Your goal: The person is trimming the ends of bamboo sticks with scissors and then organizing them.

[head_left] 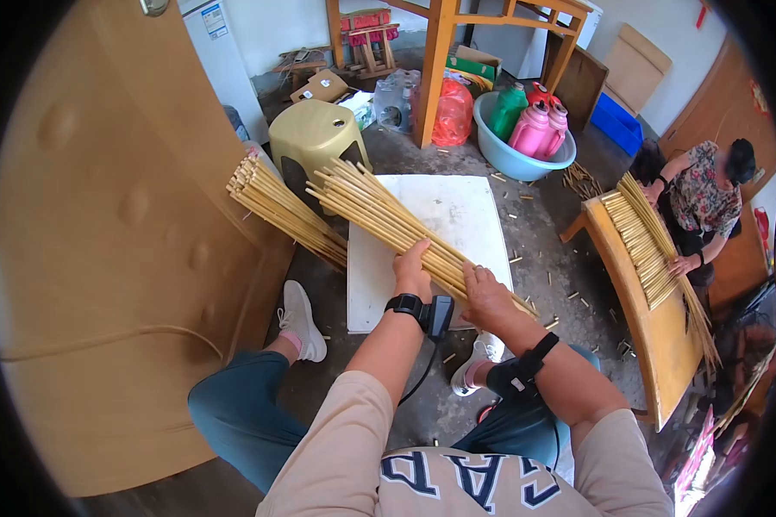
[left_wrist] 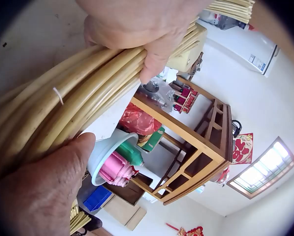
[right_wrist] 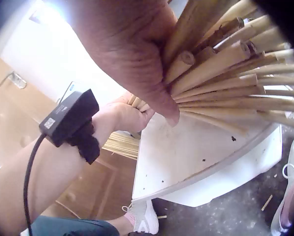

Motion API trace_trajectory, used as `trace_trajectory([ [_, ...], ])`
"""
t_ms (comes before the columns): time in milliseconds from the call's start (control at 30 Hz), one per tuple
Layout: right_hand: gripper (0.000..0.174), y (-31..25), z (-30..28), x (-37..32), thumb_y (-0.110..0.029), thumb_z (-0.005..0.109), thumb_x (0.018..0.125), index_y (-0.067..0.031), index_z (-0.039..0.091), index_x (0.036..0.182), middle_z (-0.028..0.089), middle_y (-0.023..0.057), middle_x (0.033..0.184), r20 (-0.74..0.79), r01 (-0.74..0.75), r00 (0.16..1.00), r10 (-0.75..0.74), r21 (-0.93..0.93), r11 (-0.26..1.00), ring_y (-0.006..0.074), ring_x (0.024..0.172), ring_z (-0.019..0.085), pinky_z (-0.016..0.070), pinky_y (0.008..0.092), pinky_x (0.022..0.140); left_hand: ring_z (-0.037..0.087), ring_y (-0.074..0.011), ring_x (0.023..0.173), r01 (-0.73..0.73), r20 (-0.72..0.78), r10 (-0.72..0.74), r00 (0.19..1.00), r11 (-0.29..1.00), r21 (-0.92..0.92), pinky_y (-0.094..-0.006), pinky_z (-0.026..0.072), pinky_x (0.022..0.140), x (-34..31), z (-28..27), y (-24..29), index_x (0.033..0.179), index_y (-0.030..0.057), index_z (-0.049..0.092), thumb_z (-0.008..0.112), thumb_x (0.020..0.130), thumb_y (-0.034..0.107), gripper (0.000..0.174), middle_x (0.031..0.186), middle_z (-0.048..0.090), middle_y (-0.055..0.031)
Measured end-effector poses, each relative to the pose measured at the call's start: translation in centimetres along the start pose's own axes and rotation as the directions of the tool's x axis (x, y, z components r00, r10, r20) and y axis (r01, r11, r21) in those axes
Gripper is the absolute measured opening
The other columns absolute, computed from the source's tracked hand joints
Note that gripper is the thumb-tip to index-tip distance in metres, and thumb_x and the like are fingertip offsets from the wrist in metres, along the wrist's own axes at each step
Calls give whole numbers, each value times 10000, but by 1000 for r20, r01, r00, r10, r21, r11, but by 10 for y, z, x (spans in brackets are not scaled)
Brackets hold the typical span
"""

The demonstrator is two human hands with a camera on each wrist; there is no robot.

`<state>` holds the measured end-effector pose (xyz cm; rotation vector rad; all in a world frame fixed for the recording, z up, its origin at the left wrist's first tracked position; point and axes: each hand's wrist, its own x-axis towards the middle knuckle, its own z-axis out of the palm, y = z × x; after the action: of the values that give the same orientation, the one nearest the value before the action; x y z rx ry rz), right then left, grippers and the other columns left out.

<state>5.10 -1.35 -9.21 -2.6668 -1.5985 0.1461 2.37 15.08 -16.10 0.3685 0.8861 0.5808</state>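
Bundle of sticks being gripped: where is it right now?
Head view, centre: the bundle of sticks slants over the white board, held by the left hand and right hand, its far end near the yellow stool.

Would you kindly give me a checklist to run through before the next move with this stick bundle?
1. Left grip curled round the bundle: ok.
2. Right grip holding the bundle near its near end: ok.
3. Stick ends level at the right grip: not ok, they sit staggered.
4. Tie snug round the bundle: cannot tell, only a short white bit shows.
5. Board under the bundle bare: ok where it shows.
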Motion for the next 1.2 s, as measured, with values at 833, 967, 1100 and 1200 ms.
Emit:
trace_trajectory([
  [833, 527, -10, 37, 30, -48, 505, 761, 54, 392, 1266, 582, 181, 874, 41, -49, 998, 53, -84, 995, 295, 815, 575, 506, 372, 655, 523, -235, 1029, -423, -207, 686, 698, 627, 654, -310, 418, 860, 95, -118, 228, 1257, -4, 391, 794, 643, 96, 741, 1184, 513, -148],
  [967, 536, -16, 30, 33, -65, 518, 755, 51, 402, 1265, 578, 166, 859, 82, -70, 993, 80, -117, 991, 276, 807, 574, 501, 344, 626, 539, -241, 1010, -405, -161, 522, 838, 791, 458, -373, 434, 830, 83, -95, 233, 1203, 24, 456, 786, 651, 103, 648, 1125, 549, -107],
  [1100, 528, -19, 29, 32, -91, 523, 757, 44, 420, 1258, 573, 153, 836, 77, -53, 995, 62, -123, 991, 260, 784, 567, 489, 333, 606, 586, -247, 922, -400, -183, 512, 839, 809, 431, -403, 518, 668, 106, -110, 235, 1171, 43, 477, 699, 734, 92, 492, 1053, 571, -104],
  [1200, 529, -23, 26, 35, -99, 523, 758, 34, 424, 1260, 570, 149, 829, 106, -59, 992, 72, -121, 991, 255, 778, 564, 484, 336, 615, 609, -239, 871, -460, -113, 542, 833, 791, 403, -374, 552, 559, 119, -113, 236, 1161, 45, 476, 646, 772, 93, 427, 1034, 574, -112],
])
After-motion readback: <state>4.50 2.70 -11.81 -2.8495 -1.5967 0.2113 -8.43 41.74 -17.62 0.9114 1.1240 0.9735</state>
